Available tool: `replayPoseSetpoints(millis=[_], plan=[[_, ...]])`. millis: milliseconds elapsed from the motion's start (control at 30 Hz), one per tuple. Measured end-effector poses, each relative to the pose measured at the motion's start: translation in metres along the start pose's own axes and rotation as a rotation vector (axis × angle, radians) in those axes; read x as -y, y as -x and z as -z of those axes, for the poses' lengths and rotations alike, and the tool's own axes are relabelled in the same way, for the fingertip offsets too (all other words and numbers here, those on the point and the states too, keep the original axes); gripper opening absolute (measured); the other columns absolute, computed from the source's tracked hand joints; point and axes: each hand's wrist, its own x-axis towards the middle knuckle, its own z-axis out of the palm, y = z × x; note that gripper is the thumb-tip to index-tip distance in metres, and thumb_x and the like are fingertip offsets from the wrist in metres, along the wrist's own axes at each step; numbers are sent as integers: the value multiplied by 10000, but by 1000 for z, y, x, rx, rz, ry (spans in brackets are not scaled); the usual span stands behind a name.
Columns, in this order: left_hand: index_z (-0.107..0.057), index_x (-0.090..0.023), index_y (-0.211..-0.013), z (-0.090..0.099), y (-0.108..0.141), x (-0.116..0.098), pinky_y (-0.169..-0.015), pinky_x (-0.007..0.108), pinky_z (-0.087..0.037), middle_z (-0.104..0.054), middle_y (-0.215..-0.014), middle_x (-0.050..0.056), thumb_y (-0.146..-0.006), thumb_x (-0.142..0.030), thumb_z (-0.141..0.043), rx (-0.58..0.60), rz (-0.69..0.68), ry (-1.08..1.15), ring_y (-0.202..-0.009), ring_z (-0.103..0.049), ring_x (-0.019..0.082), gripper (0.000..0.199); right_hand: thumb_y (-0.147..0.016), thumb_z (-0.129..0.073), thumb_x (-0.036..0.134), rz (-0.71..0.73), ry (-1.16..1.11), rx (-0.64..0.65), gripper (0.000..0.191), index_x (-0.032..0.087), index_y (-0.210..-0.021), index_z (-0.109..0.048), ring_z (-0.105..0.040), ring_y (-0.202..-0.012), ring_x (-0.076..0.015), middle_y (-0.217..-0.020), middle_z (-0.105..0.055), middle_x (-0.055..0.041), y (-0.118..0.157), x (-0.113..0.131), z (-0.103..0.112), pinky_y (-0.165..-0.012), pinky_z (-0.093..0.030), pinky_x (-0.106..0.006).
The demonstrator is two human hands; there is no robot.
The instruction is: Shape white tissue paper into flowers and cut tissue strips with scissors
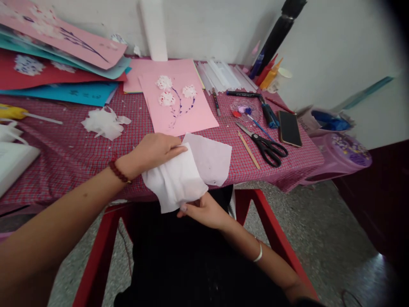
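A white tissue [175, 179] is held between my two hands over the front edge of the table. My left hand [156, 151] grips its upper edge, thumb on top. At the lower right corner my right hand [204, 211] pinches the tissue, some fingers hidden beneath it. Just right of the tissue lies a thin pale sheet [212, 160], partly covered by it. Behind the hands is pink paper [204, 115] with white dabbed flowers and dark painted stems. Crumpled white tissue pieces [105, 123] rest to the left.
Black-handled scissors [270, 149], a wooden stick [249, 150], a phone [289, 128] and a paint palette [238, 111] lie on the right. Clear glue sticks [223, 76] are at the back. Coloured papers [70, 91] are stacked on the left near a yellow tool [12, 111].
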Motion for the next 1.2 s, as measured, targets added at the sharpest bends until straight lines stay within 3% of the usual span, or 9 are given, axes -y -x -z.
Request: replayPoseSetpoints(millis=[133, 333, 433, 500, 733, 900, 967, 1100, 1200], plan=[[-620, -166, -847, -11, -1, 3, -620, 285, -356, -693, -847, 77, -954, -455, -355, -17, 6, -97, -790, -637, 220, 407, -734, -719, 332, -29, 41, -11, 336, 170, -984, -564, -594, -631, -104, -762, -615, 14, -2, 4, -3, -661, -550, -270], [-620, -162, -886, -17, -1, 3, -644, 290, -365, -693, -874, 85, -965, -464, -347, -18, 10, -136, -827, -642, 232, 415, -765, -690, 331, -93, 86, 23, 240, 153, -911, -623, -648, -649, -130, -717, -664, -3, 5, -11, 1, -642, -520, -264], [-626, -161, -901, -18, 0, 2, -644, 294, -361, -696, -886, 88, -971, -460, -339, -22, 9, -131, -836, -643, 239, 420, -792, -650, 354, -100, 116, 65, 222, 150, -880, -642, -655, -676, -133, -776, -687, -28, 9, -13, 2, -658, -513, -271], [-630, -159, -899, -19, 0, 2, -639, 296, -357, -698, -884, 88, -971, -460, -344, -26, 8, -125, -834, -646, 245, 422, -794, -644, 358, -91, 108, 79, 251, 147, -929, -631, -658, -671, -128, -830, -692, -40, 9, -13, 1, -665, -516, -276], [-633, -165, -912, -18, 1, 1, -658, 294, -372, -705, -915, 85, -969, -446, -369, -22, 23, -105, -861, -648, 236, 390, -794, -667, 395, -30, -12, -5, 427, 163, -1090, -466, -662, -600, -132, -721, -650, 9, 9, -25, 0, -610, -547, -286], [-642, -160, -886, -5, 3, -9, -645, 292, -385, -714, -864, 83, -960, -430, -399, -19, 109, -100, -813, -655, 231, 371, -733, -735, 435, -38, -58, 54, 594, 184, -1197, -463, -676, -752, -153, -938, -657, -56, 12, -19, -3, -619, -553, -272], [-643, -159, -884, 5, 6, -16, -631, 292, -390, -716, -841, 84, -961, -411, -395, -25, 159, -103, -784, -659, 233, 362, -711, -753, 450, 2, -99, -3, 554, 178, -1139, -529, -672, -801, -168, -965, -665, -67, 11, -15, -4, -659, -560, -288], [-636, -156, -892, 20, 21, -27, -586, 310, -392, -713, -819, 108, -960, -371, -362, -29, 274, -144, -753, -669, 267, 355, -727, -741, 461, 125, -146, -264, 437, 179, -1037, -617, -671, -856, -193, -946, -708, -68, 7, -10, -7, -851, -540, -379], [-620, -164, -911, 19, 32, -24, -575, 333, -409, -707, -839, 115, -956, -375, -340, 13, 352, -187, -753, -672, 289, 354, -742, -731, 439, 135, -178, -314, 405, 190, -1044, -626, -674, -917, -205, -998, -721, -68, 2, -10, -8, -905, -517, -404]])
